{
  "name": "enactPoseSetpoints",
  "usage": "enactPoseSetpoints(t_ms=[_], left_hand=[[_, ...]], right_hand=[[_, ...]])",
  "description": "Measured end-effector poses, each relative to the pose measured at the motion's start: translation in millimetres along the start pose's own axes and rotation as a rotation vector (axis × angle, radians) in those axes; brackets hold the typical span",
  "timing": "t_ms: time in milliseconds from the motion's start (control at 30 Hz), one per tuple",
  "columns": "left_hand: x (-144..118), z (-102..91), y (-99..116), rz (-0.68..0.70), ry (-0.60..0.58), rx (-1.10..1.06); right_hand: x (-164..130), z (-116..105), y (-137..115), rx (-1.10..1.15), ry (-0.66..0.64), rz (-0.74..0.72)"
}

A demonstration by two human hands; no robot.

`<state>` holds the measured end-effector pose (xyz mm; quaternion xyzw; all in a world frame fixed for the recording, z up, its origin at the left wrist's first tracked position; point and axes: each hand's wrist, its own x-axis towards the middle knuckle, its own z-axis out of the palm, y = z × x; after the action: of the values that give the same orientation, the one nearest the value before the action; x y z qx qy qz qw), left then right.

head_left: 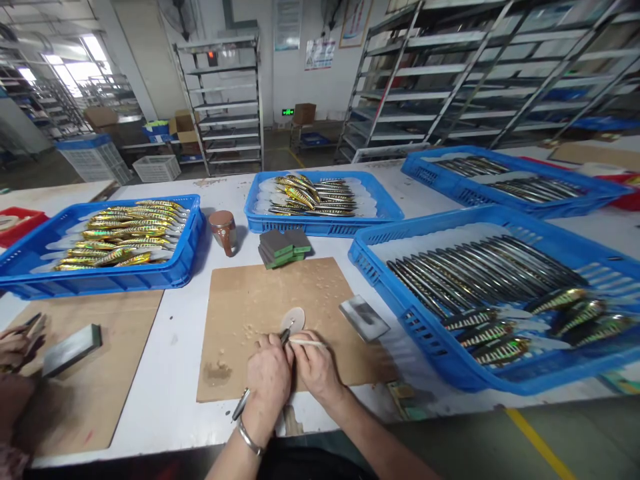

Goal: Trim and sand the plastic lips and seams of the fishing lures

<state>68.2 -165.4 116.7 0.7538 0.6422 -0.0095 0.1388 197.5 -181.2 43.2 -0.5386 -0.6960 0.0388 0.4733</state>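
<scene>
My left hand point(270, 370) is closed around a dark fishing lure point(285, 335), low over the cardboard sheet point(230, 313). A round, clear lip point(293, 320) with a small metal fitting juts from the lure's far end. Beside my left wrist shows a dark, slim tip point(241, 405); whether it belongs to the same lure is hidden. Close against the left hand, my right hand point(317, 370) pinches a thin whitish strip point(307, 343) by the lure. The fingers cover most of the lure's body.
Blue trays of lures stand at the left point(185, 277), centre back point(325, 227) and right point(425, 347). Dark sanding blocks point(283, 248), a brown mug point(223, 232) and a grey flat block point(364, 317) lie nearby. Another person's hand point(20, 343) is at far left.
</scene>
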Motion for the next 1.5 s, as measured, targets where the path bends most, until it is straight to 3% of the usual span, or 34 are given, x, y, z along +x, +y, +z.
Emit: enactPoseSetpoints(t_ms=[233,467,900,1167,1500], left_hand=[[1,4.8,0,0.007,0.031,0.007],[1,10.5,-1,0.016,0.057,0.006],[1,-0.4,0,0.001,-0.001,-0.006],[4,2.4,-3,0.001,0.004,-0.007],[5,4.9,-5,0.005,0.038,-0.013]], right_hand=[[1,4,6,-0.04,0.057,0.117],[2,4,5,-0.056,0.034,0.072],[7,-2,-8,0.006,-0.015,-0.134],[4,1,-8,0.002,-0.02,-0.107],[0,11,7,-0.033,0.077,-0.041]])
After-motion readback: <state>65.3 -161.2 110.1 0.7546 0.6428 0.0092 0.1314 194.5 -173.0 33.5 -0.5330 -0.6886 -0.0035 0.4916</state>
